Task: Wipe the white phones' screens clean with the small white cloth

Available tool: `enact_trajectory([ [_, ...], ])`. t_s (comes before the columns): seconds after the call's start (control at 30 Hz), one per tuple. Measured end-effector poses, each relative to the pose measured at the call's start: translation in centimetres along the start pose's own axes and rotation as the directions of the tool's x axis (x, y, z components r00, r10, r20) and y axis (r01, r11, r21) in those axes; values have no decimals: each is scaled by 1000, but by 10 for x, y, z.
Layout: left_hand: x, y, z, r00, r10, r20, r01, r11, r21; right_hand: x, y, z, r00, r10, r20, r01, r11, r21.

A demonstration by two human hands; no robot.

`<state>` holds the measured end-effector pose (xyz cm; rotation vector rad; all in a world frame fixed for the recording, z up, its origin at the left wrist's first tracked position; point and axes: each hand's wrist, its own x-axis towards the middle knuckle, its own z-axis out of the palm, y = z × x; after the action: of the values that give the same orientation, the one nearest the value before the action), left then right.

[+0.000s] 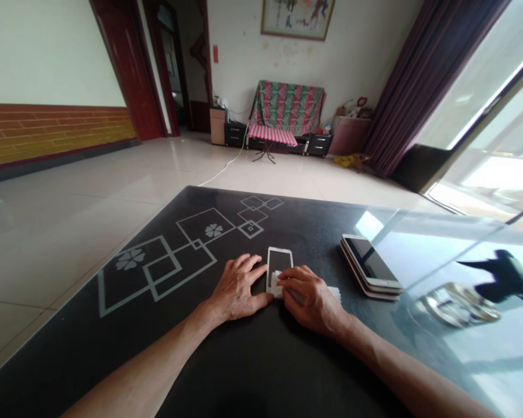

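A smartphone (280, 257) with a white frame and dark screen lies flat on the black table, its lower part covered by my right hand. My right hand (310, 297) is closed on a white wiping cloth (275, 285), pressing it against the lower screen. The cloth's zigzag edge sticks out on the hand's right side. My left hand (243, 286) lies palm down with fingers apart, its index fingertip and thumb at the phone's left and lower edges.
To the right sits a stack of phones (372, 264), the top one white-framed. Farther right are a shiny glass or metal dish (459, 305) and a black object (505, 276). The glossy table (226, 371) reflects window light. Beyond its far edge stands a small table with a red-and-white checked top (272, 134).
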<state>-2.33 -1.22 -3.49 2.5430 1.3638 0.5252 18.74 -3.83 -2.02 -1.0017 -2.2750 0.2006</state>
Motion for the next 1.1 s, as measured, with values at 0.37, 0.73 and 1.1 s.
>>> enact_trajectory([
  [0.37,0,0,-1,1000,1,20,-1,1000,-2,-2,18,-5,996,49,-70,-50,999,-14],
  [0.73,-1,0,0,1000,-4,19,4,1000,8,-3,4,-6,987,-126,103,112,985,129],
  [1.1,-1,-1,-1,999,3,33,-4,1000,12,-4,23,-23,989,-114,93,104,988,114],
])
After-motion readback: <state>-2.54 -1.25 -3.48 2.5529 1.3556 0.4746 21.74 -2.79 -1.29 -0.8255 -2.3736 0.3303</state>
